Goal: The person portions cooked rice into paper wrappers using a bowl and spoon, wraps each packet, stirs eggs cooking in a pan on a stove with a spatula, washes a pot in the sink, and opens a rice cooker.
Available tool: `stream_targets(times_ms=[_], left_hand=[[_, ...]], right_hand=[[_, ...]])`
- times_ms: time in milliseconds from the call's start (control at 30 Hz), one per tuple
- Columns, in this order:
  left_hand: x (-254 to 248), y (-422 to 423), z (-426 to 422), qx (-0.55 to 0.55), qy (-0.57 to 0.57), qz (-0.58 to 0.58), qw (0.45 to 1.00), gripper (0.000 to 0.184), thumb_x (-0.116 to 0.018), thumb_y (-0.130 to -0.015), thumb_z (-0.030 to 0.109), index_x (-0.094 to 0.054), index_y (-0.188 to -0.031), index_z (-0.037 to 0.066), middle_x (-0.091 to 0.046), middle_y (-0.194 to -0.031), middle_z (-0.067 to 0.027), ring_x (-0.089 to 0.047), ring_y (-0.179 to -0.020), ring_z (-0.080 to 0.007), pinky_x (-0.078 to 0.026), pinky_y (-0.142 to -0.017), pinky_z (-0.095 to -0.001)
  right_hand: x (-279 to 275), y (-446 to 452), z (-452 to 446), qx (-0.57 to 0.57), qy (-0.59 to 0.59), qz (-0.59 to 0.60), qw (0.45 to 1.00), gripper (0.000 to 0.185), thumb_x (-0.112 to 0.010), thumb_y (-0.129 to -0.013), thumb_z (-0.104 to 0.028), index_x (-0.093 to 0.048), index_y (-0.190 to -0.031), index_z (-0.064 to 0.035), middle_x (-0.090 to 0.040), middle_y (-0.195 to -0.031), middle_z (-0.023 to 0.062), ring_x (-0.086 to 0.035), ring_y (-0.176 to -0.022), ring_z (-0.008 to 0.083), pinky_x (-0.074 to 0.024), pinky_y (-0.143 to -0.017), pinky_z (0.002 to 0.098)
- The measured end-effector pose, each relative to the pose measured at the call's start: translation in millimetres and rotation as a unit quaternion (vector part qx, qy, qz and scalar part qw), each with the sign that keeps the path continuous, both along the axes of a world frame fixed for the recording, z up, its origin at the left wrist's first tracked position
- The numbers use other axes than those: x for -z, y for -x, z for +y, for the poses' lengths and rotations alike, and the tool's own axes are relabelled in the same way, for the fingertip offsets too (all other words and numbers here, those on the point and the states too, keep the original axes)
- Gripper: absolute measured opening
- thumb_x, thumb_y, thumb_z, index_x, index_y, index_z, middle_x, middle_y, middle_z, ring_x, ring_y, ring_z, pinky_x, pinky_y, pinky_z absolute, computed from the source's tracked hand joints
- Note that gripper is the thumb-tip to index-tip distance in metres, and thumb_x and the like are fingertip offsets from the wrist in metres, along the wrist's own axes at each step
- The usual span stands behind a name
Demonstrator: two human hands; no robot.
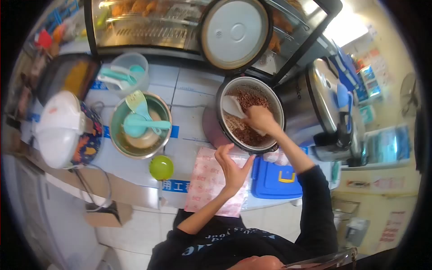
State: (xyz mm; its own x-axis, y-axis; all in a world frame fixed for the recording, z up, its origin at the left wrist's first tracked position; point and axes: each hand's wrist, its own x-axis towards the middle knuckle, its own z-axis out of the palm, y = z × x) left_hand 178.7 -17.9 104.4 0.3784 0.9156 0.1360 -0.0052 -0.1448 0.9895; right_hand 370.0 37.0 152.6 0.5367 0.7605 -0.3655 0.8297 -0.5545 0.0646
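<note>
My right hand (pixel 261 119) is inside the open cooker pot (pixel 223 112), closed round a white scoop (pixel 232 106) that lies in the dark reddish-brown grains (pixel 249 98). The cooker's round lid (pixel 235 33) stands raised behind the pot. In front of the pot my left hand (pixel 231 168) has its fingers and thumb spread, with nothing in them. Below that hand, a pink printed sheet (pixel 204 189) lies at the table's front edge.
To the left are a metal bowl (pixel 118 144) with turquoise scoops, a plastic tub (pixel 144 83), a green bowl (pixel 161 168) and a white-lidded appliance (pixel 58 128). A blue box (pixel 270 180) sits front right, a large steel cooker (pixel 299 99) beyond, a glass display case (pixel 148 31) behind.
</note>
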Motion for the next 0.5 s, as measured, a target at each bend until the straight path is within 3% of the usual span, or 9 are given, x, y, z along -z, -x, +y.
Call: stream_targets(times_ms=[33, 67, 100, 133, 167, 233, 300, 433, 500], left_hand=[[-1, 0, 2, -0.004, -0.042, 0.014, 0.999, 0.075, -0.079, -0.066, 0.018, -0.031, -0.121, 0.003, -0.030, -0.118, -0.0175, -0.031, -0.114, -0.0322, -0.027, -0.098, -0.0419], [3, -3, 3, -0.010, -0.027, 0.000, 1.000, 0.077, -0.080, -0.065, 0.018, -0.031, -0.121, 0.002, -0.028, -0.121, -0.0214, -0.027, -0.116, -0.0367, -0.024, -0.099, -0.0467], [5, -4, 4, -0.011, -0.009, -0.006, 1.000, 0.077, -0.080, -0.065, 0.018, -0.031, -0.121, 0.002, -0.028, -0.121, -0.0214, -0.027, -0.116, -0.0367, -0.024, -0.099, -0.0467], [7, -4, 6, -0.018, -0.021, -0.009, 1.000, 0.077, -0.081, -0.064, 0.019, -0.031, -0.121, 0.002, -0.027, -0.123, -0.0224, -0.027, -0.116, -0.0375, -0.024, -0.098, -0.0482], [9, -4, 7, -0.023, -0.036, -0.011, 0.999, 0.078, -0.081, -0.064, 0.019, -0.031, -0.121, 0.002, -0.026, -0.124, -0.0233, -0.026, -0.117, -0.0382, -0.024, -0.098, -0.0497], [11, -5, 6, -0.016, -0.034, -0.004, 0.999, 0.078, -0.081, -0.063, 0.021, -0.031, -0.121, 0.003, -0.024, -0.126, -0.0252, -0.025, -0.118, -0.0395, -0.024, -0.097, -0.0514], [10, -8, 3, -0.035, -0.081, 0.014, 0.996, 0.078, -0.080, -0.064, 0.022, -0.031, -0.122, 0.003, -0.024, -0.127, -0.0247, -0.024, -0.119, -0.0398, -0.024, -0.097, -0.0508], [9, -4, 5, 0.004, -0.004, 0.024, 1.000, 0.083, -0.080, -0.064, 0.023, -0.028, -0.126, 0.000, -0.030, -0.125, -0.0229, -0.029, -0.117, -0.0381, -0.025, -0.097, -0.0478], [9, -6, 3, -0.013, 0.011, -0.002, 1.000, 0.081, -0.078, -0.066, 0.025, -0.030, -0.126, 0.001, -0.033, -0.126, -0.0215, -0.031, -0.118, -0.0362, -0.025, -0.097, -0.0469]], right_hand=[[-21, -7, -14, -0.032, -0.037, 0.030, 0.998, 0.029, -0.065, -0.076, -0.025, -0.066, -0.097, -0.0054, -0.064, -0.088, 0.0213, -0.063, -0.083, 0.0364, -0.0500, -0.075, 0.0435], [-56, 2, -18, 0.061, -0.044, 0.081, 0.994, 0.026, -0.064, -0.076, -0.021, -0.065, -0.100, -0.0098, -0.064, -0.087, 0.0205, -0.062, -0.082, 0.0368, -0.0497, -0.074, 0.0430], [-74, 5, -26, 0.019, -0.082, -0.037, 0.996, 0.025, -0.061, -0.076, -0.015, -0.065, -0.100, -0.0132, -0.064, -0.083, 0.0195, -0.063, -0.082, 0.0366, -0.0500, -0.072, 0.0436], [-100, 19, -21, 0.013, -0.003, -0.151, 0.988, 0.023, -0.058, -0.076, -0.011, -0.064, -0.098, -0.0078, -0.065, -0.082, 0.0185, -0.064, -0.082, 0.0342, -0.0508, -0.071, 0.0423], [-99, 15, -18, 0.015, 0.022, -0.240, 0.970, 0.017, -0.057, -0.075, -0.009, -0.065, -0.089, -0.0036, -0.066, -0.079, 0.0175, -0.066, -0.077, 0.0305, -0.0520, -0.067, 0.0405], [-79, 12, -7, 0.005, 0.100, -0.274, 0.956, 0.011, -0.057, -0.074, -0.010, -0.066, -0.077, -0.0041, -0.066, -0.076, 0.0171, -0.067, -0.071, 0.0280, -0.0523, -0.061, 0.0382], [-28, -4, -11, -0.111, 0.116, -0.262, 0.952, 0.011, -0.058, -0.073, -0.011, -0.068, -0.070, -0.0070, -0.066, -0.072, 0.0158, -0.067, -0.068, 0.0269, -0.0523, -0.059, 0.0367], [-19, -33, -7, -0.092, 0.053, -0.238, 0.965, 0.020, -0.055, -0.074, -0.016, -0.066, -0.063, -0.0043, -0.062, -0.064, 0.0184, -0.064, -0.063, 0.0333, -0.0518, -0.058, 0.0409], [-24, -35, -10, -0.069, 0.084, -0.237, 0.965, 0.022, -0.055, -0.075, -0.020, -0.066, -0.065, -0.0036, -0.062, -0.065, 0.0190, -0.064, -0.065, 0.0337, -0.0517, -0.059, 0.0419]])
